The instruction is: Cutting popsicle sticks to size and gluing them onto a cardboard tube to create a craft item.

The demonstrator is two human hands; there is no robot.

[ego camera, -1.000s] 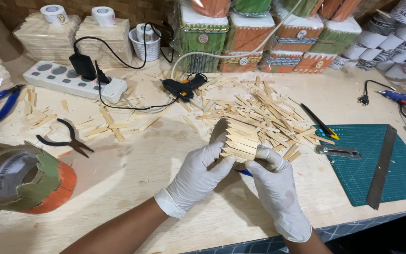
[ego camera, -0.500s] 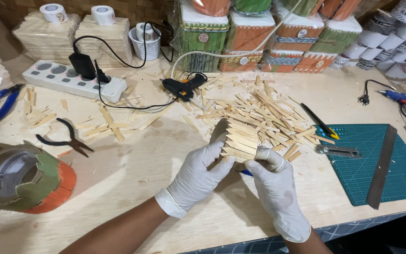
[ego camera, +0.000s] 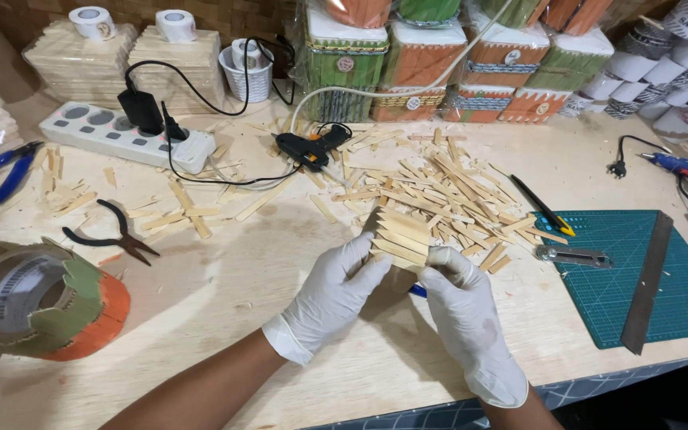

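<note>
The head view shows a small panel of pale wooden sticks laid side by side point(ego camera: 398, 237), held up just above the light wooden worktable point(ego camera: 232, 287) near its middle. The panel is gripped from both sides: the left hand in a white glove point(ego camera: 330, 299) is closed on its left edge, fingers curled together against the sticks, and the right hand in a white glove point(ego camera: 465, 318) is pinched on its lower right corner, thumb on top. A blue object under the hands is mostly hidden and cannot be identified.

Just behind the panel a loose heap of cut wooden sticks point(ego camera: 439, 187) is spread over the table, and a black hot-glue gun point(ego camera: 310, 149) lies beyond it, its cable run to a white power strip point(ego camera: 121, 135). Black pliers point(ego camera: 117, 237) lie well to the left, near a roll of tape dressed in green and orange card point(ego camera: 45, 306). To the right a green cutting mat point(ego camera: 639, 263) carries a steel ruler point(ego camera: 646, 283), with a yellow-tipped craft knife point(ego camera: 543, 209) just beside its edge.

Several risks can be judged from this. The panel could be bent or split along its joints if it is squeezed unevenly. Sticks could be shifted out of line if any glue is not yet set. The heap could be scattered if the panel is lowered onto it.
</note>
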